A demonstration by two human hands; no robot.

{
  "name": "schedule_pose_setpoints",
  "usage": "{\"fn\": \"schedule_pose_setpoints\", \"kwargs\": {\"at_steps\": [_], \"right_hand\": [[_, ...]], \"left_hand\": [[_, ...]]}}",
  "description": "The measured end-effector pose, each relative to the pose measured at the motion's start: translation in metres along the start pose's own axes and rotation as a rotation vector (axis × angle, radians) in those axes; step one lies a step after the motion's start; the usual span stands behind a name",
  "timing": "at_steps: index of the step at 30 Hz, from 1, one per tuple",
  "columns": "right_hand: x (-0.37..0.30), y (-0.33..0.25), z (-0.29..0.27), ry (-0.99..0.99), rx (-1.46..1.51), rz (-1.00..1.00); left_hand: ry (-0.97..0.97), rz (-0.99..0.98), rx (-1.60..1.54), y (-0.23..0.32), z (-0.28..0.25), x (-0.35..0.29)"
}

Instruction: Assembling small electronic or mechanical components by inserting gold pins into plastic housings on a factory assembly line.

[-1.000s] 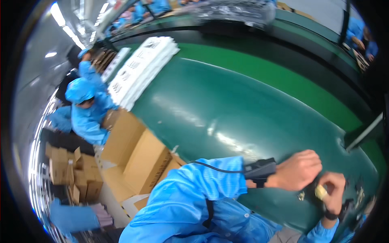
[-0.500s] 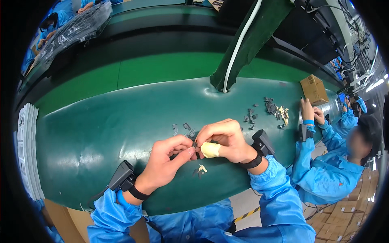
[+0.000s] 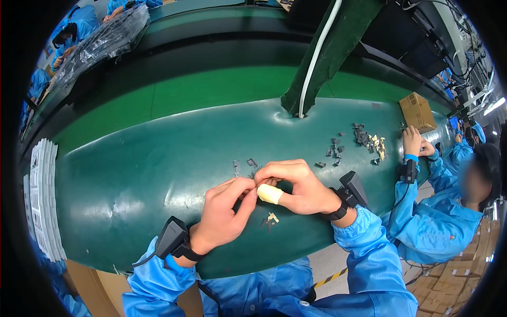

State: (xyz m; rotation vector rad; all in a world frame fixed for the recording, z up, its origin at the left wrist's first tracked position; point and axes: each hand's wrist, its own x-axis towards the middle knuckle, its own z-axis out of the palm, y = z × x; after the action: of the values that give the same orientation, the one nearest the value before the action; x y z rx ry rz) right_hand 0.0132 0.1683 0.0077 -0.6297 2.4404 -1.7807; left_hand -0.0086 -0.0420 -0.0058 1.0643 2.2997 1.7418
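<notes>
Handwork at green table (image 3: 132, 153)

Head view: this side of the green post (image 3: 338, 55), left hand (image 3: 222, 211) and right hand (image 3: 304, 189) meet, narrowly bunched; whether they hold anything, one cannot tell. Dark parts (image 3: 237, 168) and cream pieces (image 3: 273, 217) lie on that post's near side too.

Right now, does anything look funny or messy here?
Yes, a bit. The right hand has a pale yellow, rounded cover on only its thumb, odd since the rest looks bare. Small black plastic-looking parts and small cream-coloured pieces lie in loose, untidy clusters on the smooth green tabletop. Nothing looks clearly broken.
</notes>
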Motion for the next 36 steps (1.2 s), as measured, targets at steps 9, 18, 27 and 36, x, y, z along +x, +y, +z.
{"fn": "schedule_pose_setpoints", "kwargs": {"at_steps": [9, 18, 27, 36], "right_hand": [[0.001, 0.000, -0.001, -0.044, 0.241, 0.068], [0.001, 0.003, 0.001, -0.020, 0.235, 0.122], [0.001, 0.000, 0.004, 0.017, -0.010, -0.031], [0.000, 0.006, 0.008, 0.046, -0.161, -0.207]], "left_hand": [[-0.056, -0.157, -0.358, -0.004, -0.005, -0.002], [0.157, 0.304, 0.341, 0.006, -0.002, 0.002], [0.103, 0.256, 0.386, -0.004, 0.007, 0.004], [0.065, 0.251, 0.407, -0.004, 0.005, 0.004]]}}
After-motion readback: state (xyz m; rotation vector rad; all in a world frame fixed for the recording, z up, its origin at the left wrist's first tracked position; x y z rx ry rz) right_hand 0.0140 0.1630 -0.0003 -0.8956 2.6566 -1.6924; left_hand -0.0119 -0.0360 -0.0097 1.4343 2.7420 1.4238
